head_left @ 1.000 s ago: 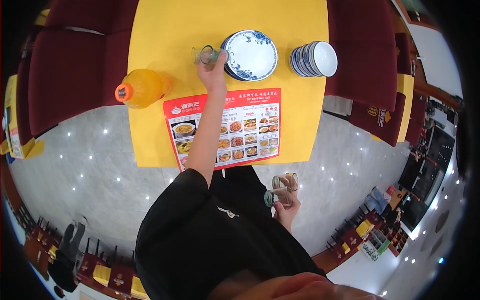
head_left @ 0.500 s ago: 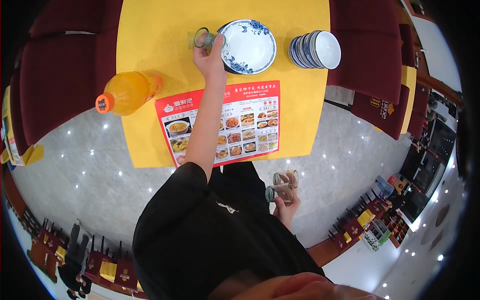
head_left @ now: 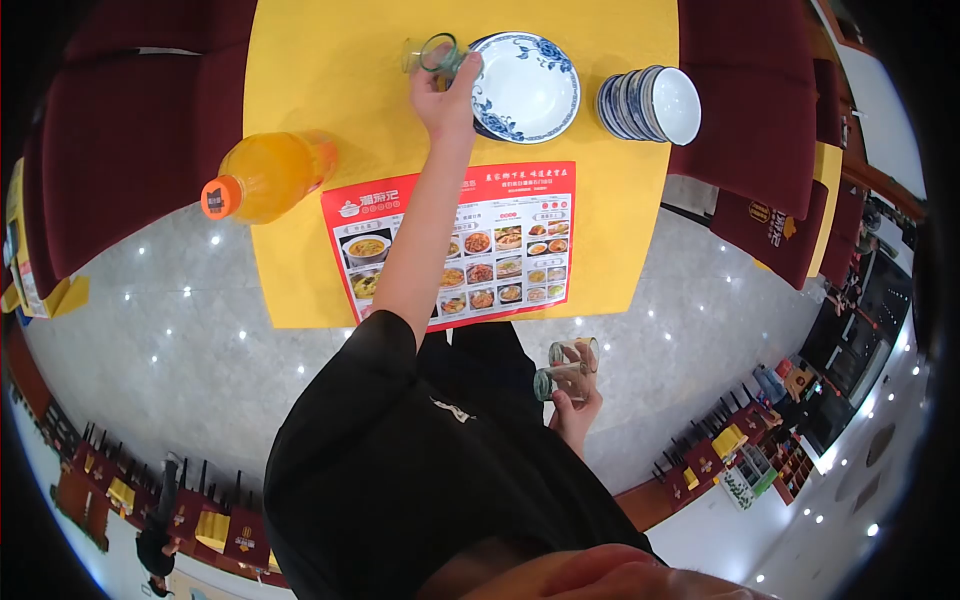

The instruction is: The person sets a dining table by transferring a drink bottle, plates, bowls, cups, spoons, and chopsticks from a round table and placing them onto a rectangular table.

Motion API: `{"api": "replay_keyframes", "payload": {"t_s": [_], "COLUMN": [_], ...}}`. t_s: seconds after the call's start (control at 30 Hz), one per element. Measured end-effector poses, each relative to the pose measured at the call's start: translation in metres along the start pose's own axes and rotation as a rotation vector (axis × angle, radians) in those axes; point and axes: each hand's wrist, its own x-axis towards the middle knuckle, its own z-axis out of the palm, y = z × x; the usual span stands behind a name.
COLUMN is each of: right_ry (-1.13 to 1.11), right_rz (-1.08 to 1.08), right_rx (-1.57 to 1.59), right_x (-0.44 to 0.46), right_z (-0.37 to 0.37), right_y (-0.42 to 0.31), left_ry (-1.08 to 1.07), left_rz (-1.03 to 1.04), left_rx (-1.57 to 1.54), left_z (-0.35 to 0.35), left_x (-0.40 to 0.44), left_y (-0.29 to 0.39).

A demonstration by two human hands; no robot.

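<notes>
My left hand (head_left: 446, 100) reaches over the yellow table with its fingers closed round a small clear drinking glass (head_left: 440, 53). More clear glass shows just left of it, but I cannot tell how many glasses are there. Right beside that hand lies a stack of white plates (head_left: 527, 88) with blue flowers. Low at my right side, off the table, my right hand (head_left: 574, 415) grips two clear glasses (head_left: 563, 382) together. Under my left forearm lies a red-edged picture menu (head_left: 508, 215).
An orange drink bottle (head_left: 265, 178) with an orange cap stands at the table's left. A nested stack of bowls (head_left: 672, 105) lies on its side at the right. Dark red chairs (head_left: 140, 130) flank the yellow table (head_left: 290, 290). A person (head_left: 155, 545) is far off at lower left.
The view has shifted, so the table and its things sit a little further right. My left hand keeps about the same place beside the plates. My right hand still holds the glasses.
</notes>
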Motion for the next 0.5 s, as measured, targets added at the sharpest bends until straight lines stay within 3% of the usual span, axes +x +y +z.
{"api": "replay_keyframes", "payload": {"t_s": [0.3,0.5], "right_ry": [-0.062,-0.037], "right_rz": [0.049,-0.033], "right_rx": [0.026,-0.026], "right_x": [-0.004,-0.008], "right_z": [-0.001,0.002], "right_y": [0.005,-0.008], "left_ry": [-0.086,-0.137], "left_rz": [-0.072,-0.121], "left_rx": [-0.015,-0.033], "left_z": [0.021,0.033], "left_x": [0.007,0.001], "left_y": [-0.011,0.0]}}
